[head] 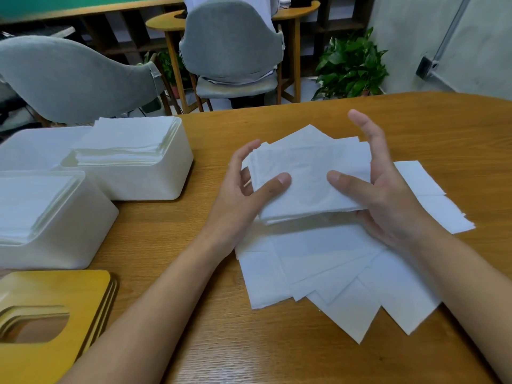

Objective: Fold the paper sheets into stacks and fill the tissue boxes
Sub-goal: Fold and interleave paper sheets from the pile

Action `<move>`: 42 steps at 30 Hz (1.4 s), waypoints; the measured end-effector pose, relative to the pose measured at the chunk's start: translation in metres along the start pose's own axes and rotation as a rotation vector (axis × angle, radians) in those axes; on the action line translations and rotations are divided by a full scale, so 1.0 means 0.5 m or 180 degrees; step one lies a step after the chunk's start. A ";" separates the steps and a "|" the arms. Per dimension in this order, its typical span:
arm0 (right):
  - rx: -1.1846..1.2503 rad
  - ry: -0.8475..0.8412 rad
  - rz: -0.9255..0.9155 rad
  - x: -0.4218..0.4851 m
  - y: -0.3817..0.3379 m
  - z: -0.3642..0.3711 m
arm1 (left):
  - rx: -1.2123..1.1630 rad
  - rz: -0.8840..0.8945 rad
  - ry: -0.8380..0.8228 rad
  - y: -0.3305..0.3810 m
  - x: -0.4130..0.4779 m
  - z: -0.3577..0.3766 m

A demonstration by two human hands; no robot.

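A folded stack of white paper sheets [307,173] is lifted a little above the table between both hands. My left hand [243,189] holds its left edge, thumb on top and fingers underneath. My right hand [385,195] holds the right edge the same way, with the forefinger raised. Below the stack, several loose white sheets [327,270] lie fanned out on the wooden table [277,350]. Two white tissue boxes stand at the left, a far one [144,178] and a near one [63,231], each filled with folded sheets.
Wooden lids with oval slots [52,309] are stacked at the near left corner. Behind the table stand two grey chairs [230,42], a small wooden table and a potted plant [349,67]. Bare tabletop shows at the far right.
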State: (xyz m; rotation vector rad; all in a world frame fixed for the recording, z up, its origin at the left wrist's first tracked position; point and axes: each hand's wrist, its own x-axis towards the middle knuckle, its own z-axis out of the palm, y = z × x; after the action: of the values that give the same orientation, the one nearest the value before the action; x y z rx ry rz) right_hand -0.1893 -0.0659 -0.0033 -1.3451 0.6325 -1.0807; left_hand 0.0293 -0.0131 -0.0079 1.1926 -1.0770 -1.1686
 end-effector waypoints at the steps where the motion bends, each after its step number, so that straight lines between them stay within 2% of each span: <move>1: 0.0095 -0.0040 0.0046 0.000 -0.001 0.000 | -0.0212 -0.0137 -0.0141 -0.002 0.002 -0.002; 4: -0.0204 -0.0069 0.0091 0.001 0.001 -0.001 | -0.0447 -0.0245 -0.0367 -0.004 0.004 -0.001; 7: -0.0794 0.0013 0.0053 0.001 0.002 -0.005 | 0.0138 -0.0046 -0.0017 0.003 -0.002 0.005; 10: -0.0789 -0.0233 0.0040 -0.001 -0.005 -0.004 | 0.0293 0.0137 0.0246 -0.003 0.000 0.001; 14: -0.0553 -0.0507 0.0318 -0.003 -0.012 -0.004 | 0.0428 0.0303 0.0268 -0.014 0.010 -0.009; 17: -0.1081 -0.0229 0.0391 -0.002 -0.002 -0.009 | 0.1062 0.0684 0.0286 -0.025 0.008 -0.004; 21: -0.1484 0.0243 0.0244 0.005 0.010 -0.019 | 0.2584 0.1667 0.0629 -0.042 -0.001 0.006; 23: -0.1520 0.0402 0.0122 0.010 0.016 -0.026 | 0.2828 0.1848 0.0370 -0.043 -0.003 0.007; 25: -0.1571 0.0515 0.0030 0.013 0.016 -0.028 | 0.3051 0.1548 -0.0118 -0.042 -0.005 0.008; 27: -0.1587 0.0560 0.0000 0.014 0.018 -0.027 | 0.3278 0.1323 -0.0369 -0.044 -0.008 0.009; 30: -0.1536 0.0583 -0.0011 0.015 0.022 -0.028 | 0.3213 0.1143 -0.0436 -0.041 -0.010 0.014; 33: -0.1570 0.0575 -0.0034 0.016 0.023 -0.028 | 0.2751 0.0916 -0.0438 -0.036 -0.012 0.019; 39: -0.1546 0.0603 -0.0099 0.016 0.021 -0.033 | 0.1918 0.0979 -0.0488 -0.015 -0.008 0.003; 42: -0.1497 0.0633 -0.0043 0.017 0.020 -0.032 | 0.1575 0.0994 -0.0308 -0.007 -0.001 -0.011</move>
State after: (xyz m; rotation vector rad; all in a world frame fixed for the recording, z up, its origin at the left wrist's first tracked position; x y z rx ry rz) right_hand -0.1975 -0.0818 -0.0137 -1.6528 1.0749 -1.1270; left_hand 0.0342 -0.0118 -0.0119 1.2853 -1.6242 -0.7422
